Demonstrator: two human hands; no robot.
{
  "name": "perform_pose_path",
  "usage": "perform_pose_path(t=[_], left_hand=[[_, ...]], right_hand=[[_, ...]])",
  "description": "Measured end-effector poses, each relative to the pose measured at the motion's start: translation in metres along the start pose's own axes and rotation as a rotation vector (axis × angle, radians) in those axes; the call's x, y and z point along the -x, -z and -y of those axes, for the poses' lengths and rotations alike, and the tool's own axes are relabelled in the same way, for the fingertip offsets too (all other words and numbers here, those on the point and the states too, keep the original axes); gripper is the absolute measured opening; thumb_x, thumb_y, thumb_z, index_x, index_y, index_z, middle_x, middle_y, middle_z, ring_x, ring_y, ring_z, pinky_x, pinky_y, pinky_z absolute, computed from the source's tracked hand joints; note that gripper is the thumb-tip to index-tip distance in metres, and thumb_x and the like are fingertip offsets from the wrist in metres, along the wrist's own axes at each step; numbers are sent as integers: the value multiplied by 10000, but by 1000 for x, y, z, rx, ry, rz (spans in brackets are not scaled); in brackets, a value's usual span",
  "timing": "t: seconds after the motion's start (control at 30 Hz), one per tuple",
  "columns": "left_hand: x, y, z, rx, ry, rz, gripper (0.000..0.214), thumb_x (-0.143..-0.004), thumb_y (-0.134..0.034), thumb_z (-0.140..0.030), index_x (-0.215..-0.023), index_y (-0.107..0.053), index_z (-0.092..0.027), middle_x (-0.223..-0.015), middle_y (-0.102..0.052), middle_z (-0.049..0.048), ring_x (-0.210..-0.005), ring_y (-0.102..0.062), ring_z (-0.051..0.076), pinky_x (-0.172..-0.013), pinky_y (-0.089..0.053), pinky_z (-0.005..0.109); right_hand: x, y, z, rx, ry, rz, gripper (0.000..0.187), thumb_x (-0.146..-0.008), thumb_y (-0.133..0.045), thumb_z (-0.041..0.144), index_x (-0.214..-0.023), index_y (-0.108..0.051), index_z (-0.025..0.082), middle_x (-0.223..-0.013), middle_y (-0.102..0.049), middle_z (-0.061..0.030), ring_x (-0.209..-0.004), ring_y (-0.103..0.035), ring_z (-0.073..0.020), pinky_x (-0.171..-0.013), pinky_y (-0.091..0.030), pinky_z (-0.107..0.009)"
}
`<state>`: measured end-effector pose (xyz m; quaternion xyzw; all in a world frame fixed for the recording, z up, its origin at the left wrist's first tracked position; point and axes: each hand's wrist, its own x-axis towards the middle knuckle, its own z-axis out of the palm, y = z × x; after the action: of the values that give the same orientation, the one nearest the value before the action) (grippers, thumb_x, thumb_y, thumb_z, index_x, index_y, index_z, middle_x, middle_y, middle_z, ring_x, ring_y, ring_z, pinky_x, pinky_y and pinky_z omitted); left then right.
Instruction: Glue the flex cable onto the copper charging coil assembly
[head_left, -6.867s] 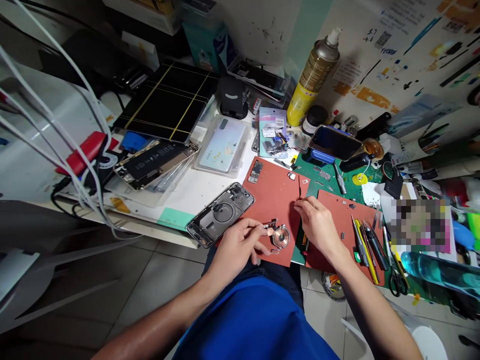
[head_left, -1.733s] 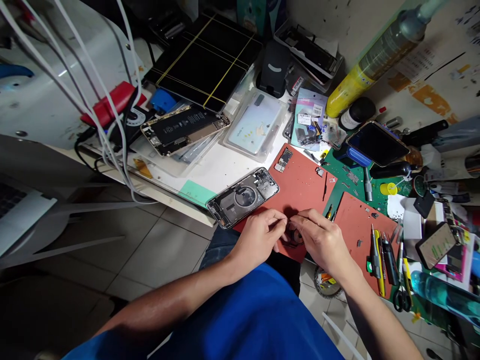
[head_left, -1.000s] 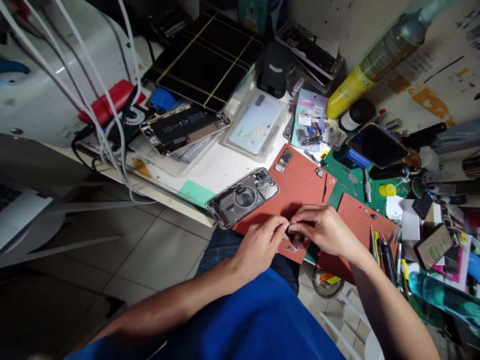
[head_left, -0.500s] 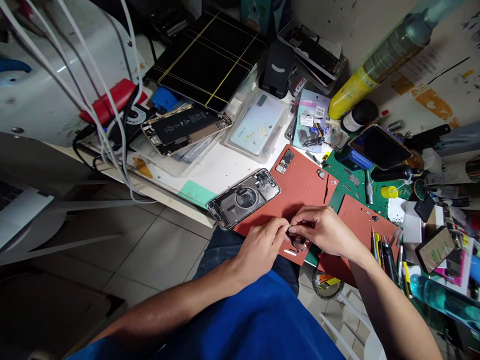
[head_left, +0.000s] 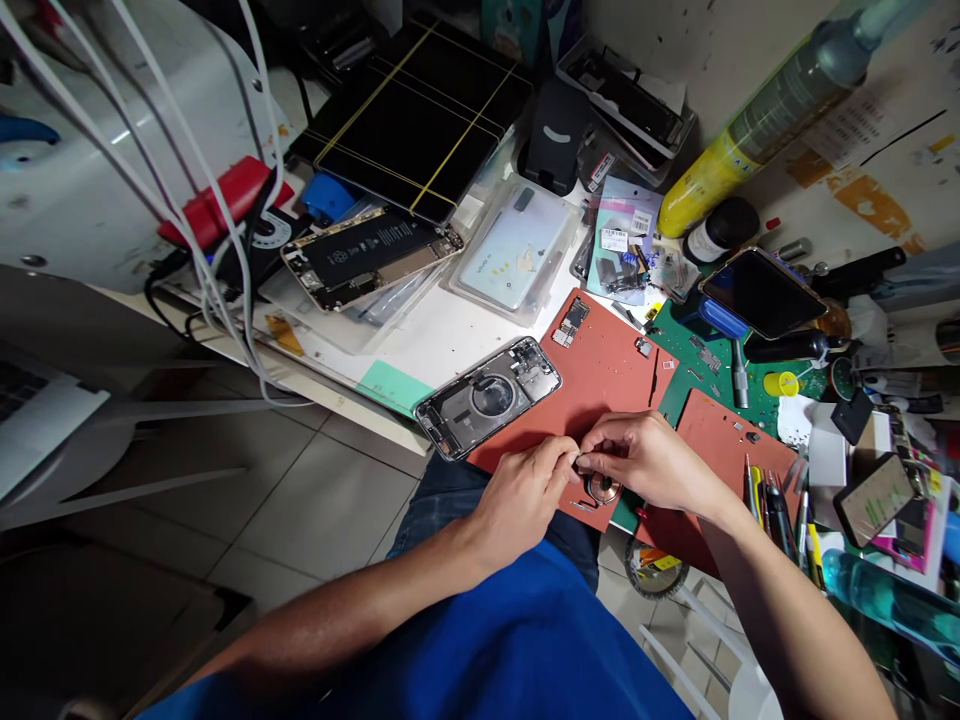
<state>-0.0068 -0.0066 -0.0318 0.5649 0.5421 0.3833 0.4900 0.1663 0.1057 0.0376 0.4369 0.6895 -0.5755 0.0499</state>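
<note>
My left hand (head_left: 521, 492) and my right hand (head_left: 646, 462) meet over the near end of a red-brown mat (head_left: 592, 375). Both are closed, thumbs and forefingers pinched together fingertip to fingertip. What they pinch is small and mostly hidden. Just beneath the right fingers shows a round copper coil (head_left: 604, 487); whether the fingers hold part of it, I cannot tell. A thin metal strip (head_left: 582, 506) lies beside the coil. Left of the hands, an opened phone housing (head_left: 491, 397) rests across the mat's edge. A small circuit board (head_left: 571, 322) lies at the mat's far end.
Behind lie another opened phone (head_left: 371, 255), a pale phone in a clear case (head_left: 510, 245) and a dark panel with yellow bands (head_left: 420, 110). Rightward are a second red-brown mat (head_left: 720, 440), screwdrivers (head_left: 780, 510) and a propped phone (head_left: 763, 292). White cables (head_left: 202, 200) hang at left.
Both hands stay in nearly the same place, still pinched together. The coil shows a little more and catches more light; the strip beside it looks less bright.
</note>
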Motion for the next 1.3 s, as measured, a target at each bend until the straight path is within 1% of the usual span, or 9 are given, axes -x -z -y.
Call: perform_pose_path(t=[0.2, 0.33, 0.5, 0.67, 0.8, 0.9, 1.07, 1.2, 1.3], left_hand=[[0, -1, 0, 14, 6, -6, 179, -1096, -420, -250, -1064, -596, -232, -898, -790, 17, -670, -752, 128, -606, -551, 219], [-1, 0, -4, 30, 72, -12, 197, -1095, -427, -287, -1072, -616, -236, -889, -800, 13, -640, -751, 138, -600, -549, 235], [-2, 0, -5, 31, 126, -17, 197, -1089, -450, -315, -1089, -635, -250, -876, -812, -3, -552, -712, 131, -571, -534, 241], [-2, 1, -7, 62, 154, -22, 204, -1083, -476, -336, -1111, -656, -245, -915, -825, 11, -694, -772, 154, -597, -562, 237], [-3, 3, -11, 114, 224, -25, 217, -1073, -525, -398, -1108, -669, -240, -870, -812, 2, -623, -741, 148, -583, -588, 251], [-5, 2, -12, 213, 265, -49, 226, -1050, -576, -435, -1073, -678, -234, -862, -798, 17, -760, -786, 184, -569, -603, 244], [-10, 2, -16, 337, 349, -58, 277, -1000, -642, -481, -1016, -679, -207, -923, -801, 50, -761, -785, 195, -495, -571, 233], [-15, 3, -26, 352, 412, -79, 313, -952, -691, -490, -995, -683, -180, -853, -806, 56, -592, -717, 153, -476, -530, 228], [-17, 2, -32, 337, 441, -93, 323, -938, -700, -490, -985, -683, -171, -696, -768, 30, -507, -663, 138, -460, -480, 217]], right_hand=[[-1, 3, 1, -6, 13, 16, 195, -973, -675, 316, -826, -733, 203, -709, -744, -3, -551, -681, -126, -589, -548, -275], [3, 8, 0, 43, 83, -32, 153, -972, -689, 291, -864, -766, 214, -814, -760, -10, -615, -708, -133, -646, -566, -288], [9, 8, -3, 169, 174, -167, 202, -1015, -624, 271, -938, -803, 222, -927, -775, -51, -792, -723, -172, -760, -556, -328], [22, 0, -10, 195, 164, -389, 289, -1056, -588, 357, -918, -797, 211, -880, -763, -55, -770, -693, -172, -727, -521, -326], [39, -8, -20, 185, 129, -594, 231, -1048, -607, 364, -1150, -763, 227, -1078, -778, -78, -906, -736, -204, -769, -560, -342], [47, -26, -27, 169, 162, -649, 205, -1052, -602, 326, -1176, -739, 237, -1138, -774, -88, -1032, -744, -228, -885, -596, -375], [47, -84, -32, 251, 221, -935, 161, -1027, -632, 235, -1163, -718, 232, -1066, -760, -94, -982, -723, -230, -875, -608, -387], [41, -122, -35, 362, 291, -1112, 387, -967, -683, 185, -1347, -623, 217, -1142, -742, -124, -1055, -691, -280, -914, -604, -464], [41, -131, -38, 407, 298, -1159, 522, -942, -682, 194, -1448, -554, 204, -1244, -722, -150, -1175, -656, -318, -1002, -576, -530]])
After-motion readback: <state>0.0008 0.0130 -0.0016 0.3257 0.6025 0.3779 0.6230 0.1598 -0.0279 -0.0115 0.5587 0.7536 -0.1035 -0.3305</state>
